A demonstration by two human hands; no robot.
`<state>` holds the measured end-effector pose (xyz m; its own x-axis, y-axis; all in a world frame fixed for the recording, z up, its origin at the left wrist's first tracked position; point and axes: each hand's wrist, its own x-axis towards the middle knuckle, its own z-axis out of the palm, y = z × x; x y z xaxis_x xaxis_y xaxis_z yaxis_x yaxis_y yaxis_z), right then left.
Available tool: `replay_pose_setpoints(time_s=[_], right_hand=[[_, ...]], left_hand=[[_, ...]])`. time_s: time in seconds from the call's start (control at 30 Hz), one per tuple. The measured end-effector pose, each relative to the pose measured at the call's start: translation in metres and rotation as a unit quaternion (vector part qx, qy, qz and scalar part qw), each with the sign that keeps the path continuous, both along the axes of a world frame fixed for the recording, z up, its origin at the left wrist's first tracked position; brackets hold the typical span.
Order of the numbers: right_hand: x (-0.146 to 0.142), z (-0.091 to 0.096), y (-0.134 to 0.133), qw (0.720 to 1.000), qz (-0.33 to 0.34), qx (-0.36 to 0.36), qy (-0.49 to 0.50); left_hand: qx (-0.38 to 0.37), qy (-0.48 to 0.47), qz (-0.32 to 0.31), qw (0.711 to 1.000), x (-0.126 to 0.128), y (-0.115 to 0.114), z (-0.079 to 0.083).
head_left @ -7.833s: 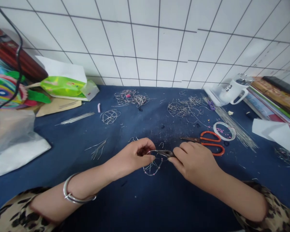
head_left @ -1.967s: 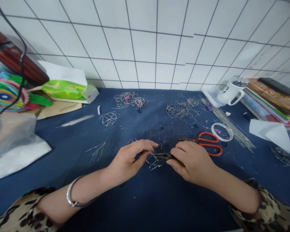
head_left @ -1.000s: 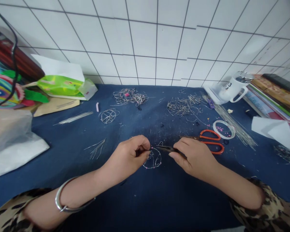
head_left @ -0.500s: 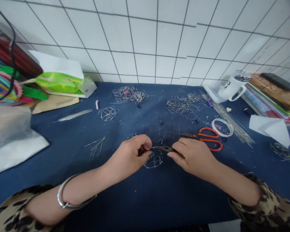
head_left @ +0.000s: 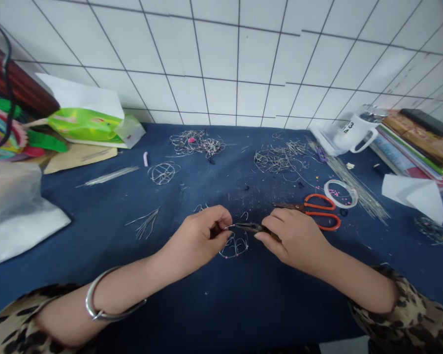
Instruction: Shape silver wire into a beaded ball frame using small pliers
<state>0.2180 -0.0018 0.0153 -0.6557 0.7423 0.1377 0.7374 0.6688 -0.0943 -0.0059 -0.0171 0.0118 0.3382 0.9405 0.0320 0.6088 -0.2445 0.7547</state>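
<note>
My left hand (head_left: 203, 236) pinches a thin beaded wire ring (head_left: 237, 255) between thumb and forefinger. The ring has small pink beads on its rim and bent wire inside it; its left side is partly hidden by my fingers. In my right hand (head_left: 293, 238) is a pair of dark needle-nose pliers (head_left: 253, 226), its handles mostly covered by my palm. The plier tips point left and meet the top of the ring, near a bead. A small hooked wire piece (head_left: 245, 215) lies just beyond the pliers.
Orange-handled scissors (head_left: 323, 221) lie beside my right hand, near a round white dish (head_left: 330, 196) with pink beads. Tangled wire (head_left: 278, 158), a wire ball (head_left: 164, 173) and straight wires (head_left: 367, 199) are spread about. A white mug (head_left: 358, 130) stands at the back right.
The view has shifted slightly. Both hands keep their hold on the wire ring and the pliers, with hardly any movement.
</note>
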Motion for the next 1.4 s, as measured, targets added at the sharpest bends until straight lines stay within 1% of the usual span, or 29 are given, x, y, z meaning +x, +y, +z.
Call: replay_pose_setpoints(time_s=[0.27, 0.47, 0.6, 0.7, 0.8, 0.97, 1.07, 1.13, 1.2, 1.27, 1.33, 1.4], right_hand=[[0.0, 0.003, -0.002, 1.0, 0.002, 0.024, -0.018], [0.0, 0.003, -0.003, 0.999, 0.004, 0.049, -0.001], [0.0, 0.002, -0.004, 0.999, 0.003, 0.053, -0.001], [0.001, 0.002, -0.003, 0.999, -0.004, 0.04, -0.01], [0.001, 0.001, -0.001, 1.0, -0.014, 0.024, -0.014], [0.002, -0.001, 0.001, 1.0, -0.017, 0.013, -0.021], [0.003, -0.001, 0.001, 1.0, -0.017, 0.013, -0.023], [0.003, -0.002, 0.001, 1.0, -0.017, 0.015, -0.02], [0.003, -0.002, 0.001, 1.0, -0.016, 0.015, -0.019], [0.004, -0.003, 0.002, 1.0, -0.018, 0.011, -0.022], [0.004, -0.003, 0.002, 0.999, -0.02, 0.003, -0.028], [0.004, -0.004, 0.003, 0.999, -0.022, -0.004, -0.031]], left_hand=[[-0.032, -0.014, -0.007, 0.999, 0.002, -0.002, 0.002], [-0.017, -0.03, -0.022, 0.999, 0.001, -0.002, 0.006], [-0.004, -0.02, -0.02, 1.0, 0.001, 0.0, 0.003], [-0.015, -0.025, -0.012, 0.999, 0.0, 0.001, 0.001], [-0.057, -0.055, -0.021, 0.997, -0.001, 0.003, -0.001], [-0.157, -0.106, -0.045, 0.981, -0.001, 0.004, -0.002], [-0.196, -0.122, -0.054, 0.971, 0.0, 0.003, -0.004], [-0.22, -0.131, -0.071, 0.964, 0.001, 0.002, -0.005], [-0.239, -0.115, -0.087, 0.96, 0.002, 0.0, -0.006], [-0.229, -0.065, -0.088, 0.967, 0.002, -0.001, -0.006], [-0.183, -0.001, -0.082, 0.98, 0.003, -0.003, -0.004], [-0.125, 0.053, -0.093, 0.986, 0.004, -0.004, -0.003]])
